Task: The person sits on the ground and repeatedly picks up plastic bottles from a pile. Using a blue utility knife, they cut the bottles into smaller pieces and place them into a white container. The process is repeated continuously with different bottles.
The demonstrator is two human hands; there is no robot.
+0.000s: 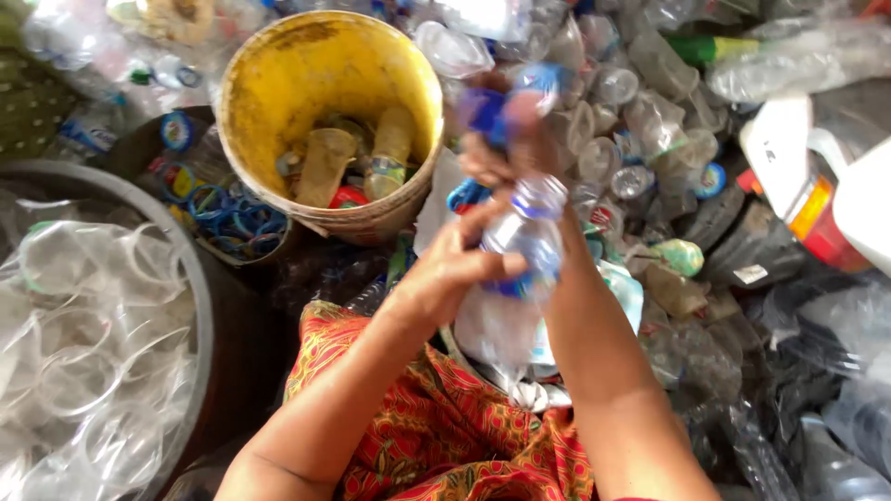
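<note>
My left hand [445,269] grips a clear crushed plastic bottle [524,237] with a blue label around its middle. Its open neck points up and away from me. Just above the neck, my right hand [506,148] is blurred, its fingers closed on a small blue piece [484,109] that looks like the bottle's cap. Both hands are over my lap, which is covered in red and orange patterned cloth [445,427].
A yellow bucket [278,74] with bottle scraps stands ahead to the left. Left of it a dark tub [218,218] holds blue cap rings. A large basin [176,241] of clear plastic cups is at far left. Heaps of clear bottles [650,121] lie at right.
</note>
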